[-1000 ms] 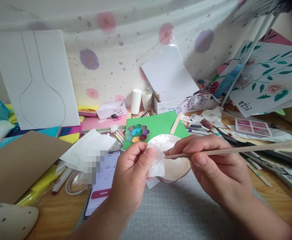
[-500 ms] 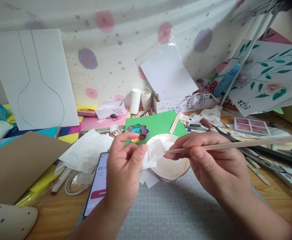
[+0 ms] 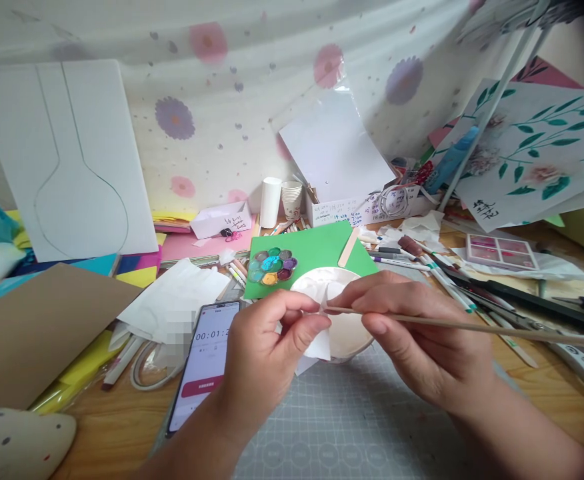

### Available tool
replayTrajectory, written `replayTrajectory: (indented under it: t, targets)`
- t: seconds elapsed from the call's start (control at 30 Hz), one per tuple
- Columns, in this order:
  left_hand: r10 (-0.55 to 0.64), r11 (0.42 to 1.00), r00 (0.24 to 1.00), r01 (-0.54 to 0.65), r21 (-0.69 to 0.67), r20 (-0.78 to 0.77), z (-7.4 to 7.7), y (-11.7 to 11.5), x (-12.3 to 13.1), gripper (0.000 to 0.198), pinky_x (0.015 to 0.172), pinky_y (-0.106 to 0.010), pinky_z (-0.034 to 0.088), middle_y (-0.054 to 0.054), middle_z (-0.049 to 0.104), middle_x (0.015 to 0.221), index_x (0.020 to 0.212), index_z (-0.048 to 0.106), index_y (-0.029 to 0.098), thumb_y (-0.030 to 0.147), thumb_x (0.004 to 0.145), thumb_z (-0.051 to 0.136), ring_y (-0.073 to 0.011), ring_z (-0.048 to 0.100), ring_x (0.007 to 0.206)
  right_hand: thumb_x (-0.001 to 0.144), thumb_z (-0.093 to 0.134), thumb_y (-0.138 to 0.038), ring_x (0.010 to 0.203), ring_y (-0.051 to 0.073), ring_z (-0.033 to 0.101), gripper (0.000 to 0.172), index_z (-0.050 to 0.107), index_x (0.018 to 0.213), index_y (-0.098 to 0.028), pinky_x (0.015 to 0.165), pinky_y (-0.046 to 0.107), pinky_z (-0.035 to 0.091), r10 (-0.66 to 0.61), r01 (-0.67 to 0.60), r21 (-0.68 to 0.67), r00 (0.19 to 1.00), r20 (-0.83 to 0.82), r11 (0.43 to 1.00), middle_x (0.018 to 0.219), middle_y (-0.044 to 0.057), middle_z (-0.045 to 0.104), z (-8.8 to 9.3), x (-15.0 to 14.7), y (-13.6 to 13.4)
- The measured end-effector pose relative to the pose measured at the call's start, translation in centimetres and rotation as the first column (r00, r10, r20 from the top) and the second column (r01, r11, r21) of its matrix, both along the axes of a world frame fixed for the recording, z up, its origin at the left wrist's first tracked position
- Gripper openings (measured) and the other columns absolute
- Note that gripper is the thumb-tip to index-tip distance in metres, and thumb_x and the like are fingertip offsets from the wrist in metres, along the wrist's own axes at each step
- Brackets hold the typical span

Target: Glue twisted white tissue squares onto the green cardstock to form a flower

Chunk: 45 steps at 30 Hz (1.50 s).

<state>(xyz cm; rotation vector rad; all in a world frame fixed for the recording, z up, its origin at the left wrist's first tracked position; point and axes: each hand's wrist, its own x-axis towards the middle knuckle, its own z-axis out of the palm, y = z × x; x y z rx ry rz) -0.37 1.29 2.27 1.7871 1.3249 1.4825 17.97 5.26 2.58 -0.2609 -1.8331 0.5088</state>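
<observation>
Between the thumb and forefinger of my left hand (image 3: 267, 353) is a piece of thin white tissue (image 3: 318, 348), pinched at the stick's tip. My right hand (image 3: 432, 333) grips a long thin wooden stick (image 3: 477, 327), which points left into the tissue and reaches far out to the right. Both hands are closed, fingertips almost meeting. Behind them stands a white bowl (image 3: 349, 341), partly hidden by my fingers; its contents are unclear. A flower-shaped paint palette (image 3: 272, 265) with several colours rests on a green sheet (image 3: 312, 250) beyond the bowl.
A phone (image 3: 197, 367) showing a timer lies left of my hands on the grey cutting mat (image 3: 332, 413). Scissors (image 3: 579, 363) and scattered pens (image 3: 452, 283) are at the right. White tissues (image 3: 172, 297) lie at the left. A flat craft stick (image 3: 348, 247) rests on the green sheet.
My left hand has moved right and my right hand slightly left, bringing the fingertips closer around the stick's tip. More of the phone now shows. The tissue hangs lower beneath my left fingers.
</observation>
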Motion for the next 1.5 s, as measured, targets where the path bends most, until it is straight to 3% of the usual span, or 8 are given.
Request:
replayTrajectory:
  t: [0.23, 0.43, 0.67, 0.9, 1.17, 1.3, 1.5]
  targets:
    - [-0.042, 0.993, 0.999, 0.042, -0.111, 0.002, 0.0, 0.3, 0.1, 0.020, 0.048, -0.020, 0.038, 0.004, 0.057, 0.058, 0.078, 0.066, 0.019, 0.032, 0.092, 0.064, -0.0099, 0.048, 0.052, 0.094, 0.057, -0.009, 0.084, 0.021, 0.072, 0.020, 0.065, 0.108, -0.021, 0.072, 0.033, 0.060, -0.002, -0.008, 0.071, 0.991, 0.135, 0.997, 0.092, 0.009, 0.075, 0.1, 0.4, 0.3]
    - [0.043, 0.988, 0.999, -0.045, -0.146, -0.013, -0.1, 0.7, -0.2, 0.019, 0.050, -0.022, 0.035, 0.004, 0.054, 0.060, 0.076, 0.064, 0.019, 0.030, 0.092, 0.060, -0.0110, 0.045, 0.055, 0.094, 0.060, -0.010, 0.086, 0.020, 0.074, 0.014, 0.068, 0.101, -0.018, 0.077, 0.032, 0.061, -0.017, 0.017, 0.013, 0.999, 0.047, 1.000, 0.088, 0.009, 0.075, -0.1, 0.9, 1.0]
    - [0.068, 0.980, 0.996, -0.056, -0.193, 0.057, -0.5, 0.9, -0.6, 0.022, 0.053, -0.023, 0.035, 0.002, 0.055, 0.062, 0.074, 0.064, 0.019, 0.033, 0.091, 0.063, -0.0123, 0.045, 0.058, 0.096, 0.060, -0.016, 0.079, 0.020, 0.074, 0.014, 0.072, 0.095, -0.022, 0.068, 0.031, 0.061, -0.060, 0.060, -0.109, 0.998, -0.002, 0.992, 0.081, 0.004, 0.075, 0.4, 1.3, 1.3]
    - [-0.004, 0.968, 0.988, 0.042, -0.246, 0.152, -0.5, 0.9, -0.6, 0.026, 0.049, -0.022, 0.033, 0.005, 0.051, 0.055, 0.088, 0.072, 0.020, 0.046, 0.084, 0.073, -0.0104, 0.041, 0.051, 0.095, 0.061, -0.012, 0.081, 0.020, 0.073, 0.015, 0.071, 0.100, -0.022, 0.071, 0.033, 0.061, -0.006, 0.003, -0.071, 0.999, -0.033, 0.997, 0.084, 0.004, 0.074, -0.3, 0.8, 1.5]
    - [0.016, 0.936, 0.992, 0.028, -0.351, 0.123, -0.3, 0.7, -0.3, 0.022, 0.051, -0.025, 0.036, 0.003, 0.054, 0.056, 0.081, 0.069, 0.019, 0.041, 0.082, 0.071, -0.0125, 0.045, 0.053, 0.094, 0.060, -0.010, 0.085, 0.021, 0.073, 0.015, 0.070, 0.101, -0.019, 0.073, 0.035, 0.062, 0.066, -0.066, -0.041, 0.998, -0.003, 0.997, 0.087, 0.008, 0.075, -0.1, 0.7, 1.1]
    - [0.005, 0.957, 0.992, 0.031, -0.288, 0.126, 0.0, 0.7, -0.3, 0.022, 0.051, -0.023, 0.032, 0.006, 0.047, 0.056, 0.076, 0.064, 0.020, 0.038, 0.087, 0.066, -0.0105, 0.040, 0.052, 0.093, 0.060, -0.009, 0.084, 0.021, 0.074, 0.017, 0.070, 0.101, -0.020, 0.072, 0.034, 0.061, 0.077, -0.077, -0.037, 0.997, -0.004, 0.996, 0.085, 0.007, 0.075, 0.1, 0.8, 1.0]
    - [-0.138, 0.963, 0.986, 0.156, -0.219, 0.094, 0.4, 0.7, -0.5, 0.033, 0.059, -0.025, 0.036, 0.003, 0.050, 0.068, 0.076, 0.061, 0.020, 0.046, 0.096, 0.055, -0.0124, 0.044, 0.064, 0.094, 0.060, -0.009, 0.087, 0.020, 0.074, 0.015, 0.069, 0.102, -0.017, 0.076, 0.031, 0.060, 0.109, -0.109, -0.022, 0.994, -0.014, 0.994, 0.090, 0.009, 0.076, 0.0, 0.7, 0.9]
